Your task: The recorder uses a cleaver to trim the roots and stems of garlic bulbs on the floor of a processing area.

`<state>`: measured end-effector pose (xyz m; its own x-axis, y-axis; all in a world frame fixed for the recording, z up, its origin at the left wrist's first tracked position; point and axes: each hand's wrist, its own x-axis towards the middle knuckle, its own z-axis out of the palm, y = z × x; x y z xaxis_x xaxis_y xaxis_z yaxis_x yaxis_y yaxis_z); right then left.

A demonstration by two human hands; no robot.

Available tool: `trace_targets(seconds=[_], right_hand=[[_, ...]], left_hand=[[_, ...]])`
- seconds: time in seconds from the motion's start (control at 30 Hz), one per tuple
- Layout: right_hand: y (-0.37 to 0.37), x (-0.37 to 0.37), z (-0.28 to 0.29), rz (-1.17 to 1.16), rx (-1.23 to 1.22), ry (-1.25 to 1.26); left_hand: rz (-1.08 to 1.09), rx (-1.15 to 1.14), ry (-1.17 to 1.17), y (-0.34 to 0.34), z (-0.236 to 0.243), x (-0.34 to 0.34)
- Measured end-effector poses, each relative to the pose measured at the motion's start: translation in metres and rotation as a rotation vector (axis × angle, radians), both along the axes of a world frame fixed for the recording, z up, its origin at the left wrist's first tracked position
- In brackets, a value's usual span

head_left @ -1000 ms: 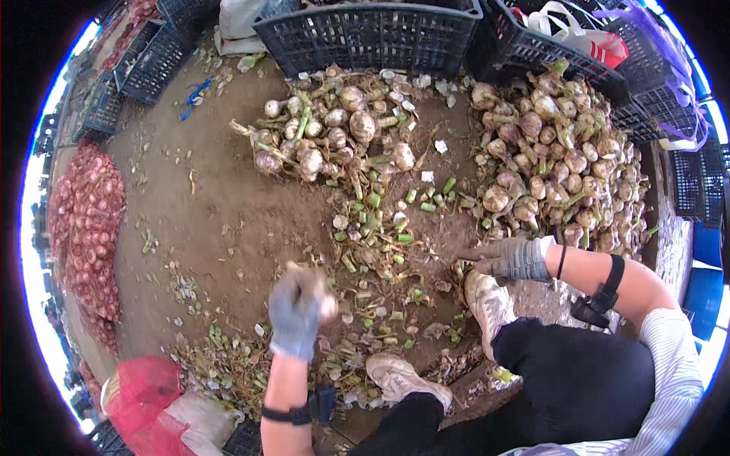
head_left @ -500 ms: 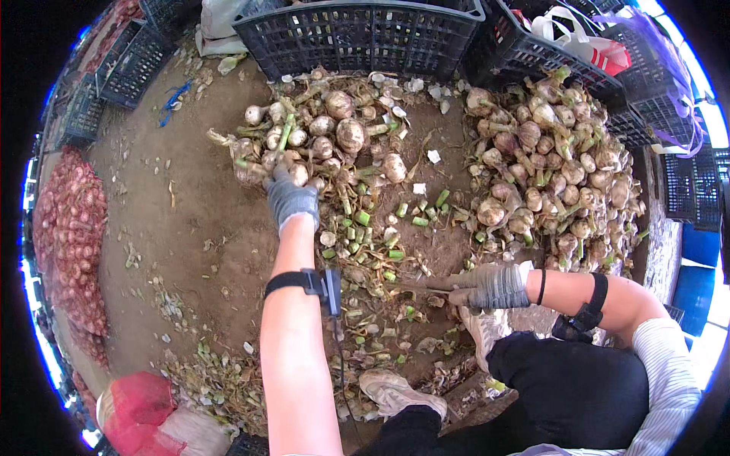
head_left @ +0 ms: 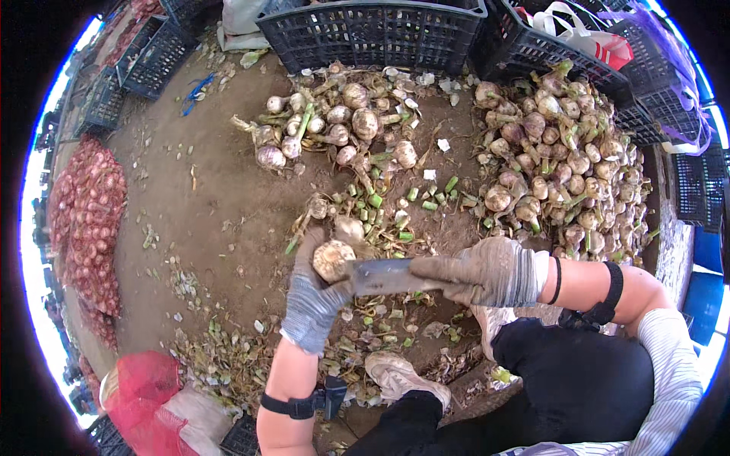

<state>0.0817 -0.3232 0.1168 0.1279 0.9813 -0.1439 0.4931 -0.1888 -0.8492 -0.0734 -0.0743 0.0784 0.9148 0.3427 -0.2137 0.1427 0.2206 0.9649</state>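
In my gloved left hand (head_left: pixel 310 300) is a garlic bulb (head_left: pixel 332 261), its root end facing up. A second, blurred bulb (head_left: pixel 350 229) and a stemmed bulb (head_left: pixel 318 206) show just past my fingers; whether the hand grips them too, I cannot tell. My gloved right hand (head_left: pixel 487 272) is closed around a knife, its broad blade (head_left: pixel 386 277) lying flat beside the bulb, the tip near my left fingers. Beyond my hands lies a small heap of untrimmed garlic (head_left: pixel 365 124). Cut green stem pieces (head_left: pixel 375 201) are scattered before the knife.
A larger garlic heap (head_left: pixel 559 163) lies at the right. Black plastic crates (head_left: pixel 372 38) line the back. Red net sacks of garlic (head_left: pixel 87 220) stand at the left. Dry peelings (head_left: pixel 228 365) cover the ground near my shoes (head_left: pixel 403 380).
My left hand has come back from the small heap with garlic in it. The right hand has turned the knife blade against the bulb, and the two hands are now close together.
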Motion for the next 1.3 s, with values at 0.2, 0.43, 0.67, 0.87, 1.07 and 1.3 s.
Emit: trace_targets(seconds=[0.2,0.43,0.67,0.87,1.07,1.3], right_hand=[[0.027,-0.012,0.030,0.124,0.035,-0.207],[0.044,-0.019,0.037,0.192,0.159,-0.334],[0.040,-0.020,0.024,0.214,0.163,-0.341],[0.011,0.032,-0.010,-0.279,-0.362,-0.172],[-0.016,0.025,-0.001,-0.151,-0.302,0.306],[0.024,0.016,0.041,0.081,-0.301,0.353]], left_hand=[[0.087,-0.254,0.139,-0.020,0.027,-0.009],[-0.196,0.304,0.029,-0.036,0.043,-0.012],[-0.036,0.493,0.048,-0.051,0.052,-0.015],[0.016,0.347,0.074,-0.053,0.058,-0.021],[-0.299,0.489,-0.166,-0.035,0.047,-0.012],[-0.744,1.036,-0.370,-0.025,0.051,-0.012]])
